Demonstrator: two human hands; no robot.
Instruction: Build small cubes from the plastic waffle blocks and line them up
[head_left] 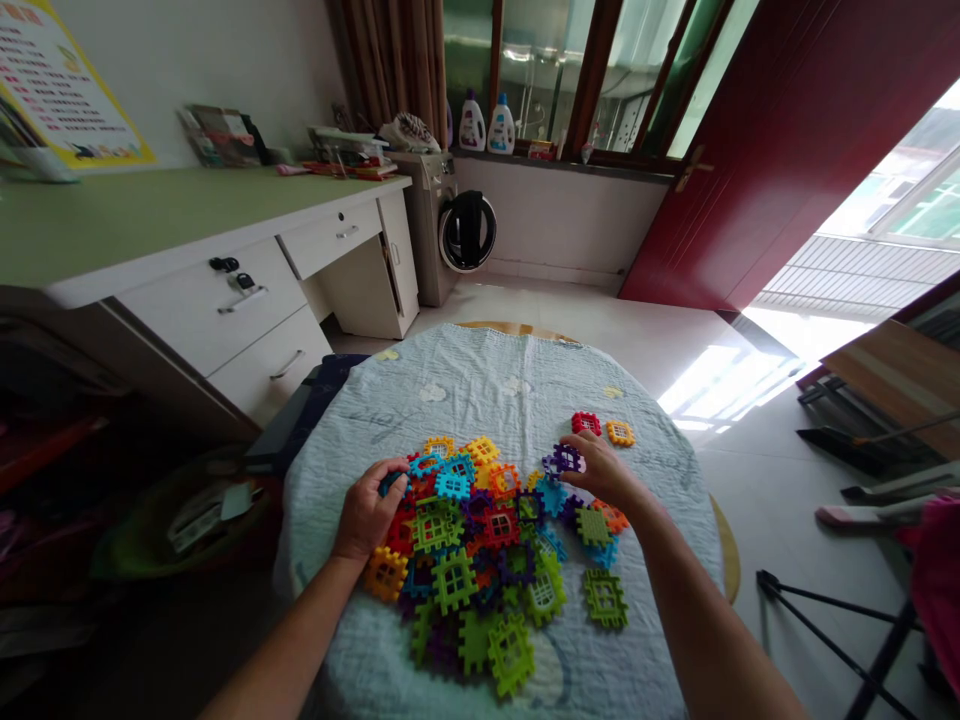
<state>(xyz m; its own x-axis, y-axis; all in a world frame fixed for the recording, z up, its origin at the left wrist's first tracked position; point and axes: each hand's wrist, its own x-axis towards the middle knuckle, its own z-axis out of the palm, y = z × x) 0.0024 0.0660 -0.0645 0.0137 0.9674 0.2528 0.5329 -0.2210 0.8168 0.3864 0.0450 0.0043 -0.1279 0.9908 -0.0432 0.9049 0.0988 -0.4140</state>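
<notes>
A heap of colourful plastic interlocking building blocks [454, 580], square and notched with window grids, lies on the cloth-covered round table. At the heap's left side my left hand [369, 512] is closed, its fingers curled on a dark blue block [393, 484]. My right hand [600, 468] pinches a purple block [562, 460] at the heap's upper right; whether that block still touches others I cannot tell. Just beyond this hand sit a red block [586, 424] and a yellow-orange block [620, 433]. A separate green block [606, 598] lies below the right wrist.
The pale blue cloth [495, 370] drapes over the table. A white desk with a green top [187, 205] stands at left, near a washing machine [427, 220] with its door ajar. A red door [720, 150] is at right, and a black tripod-like stand [825, 600] at lower right.
</notes>
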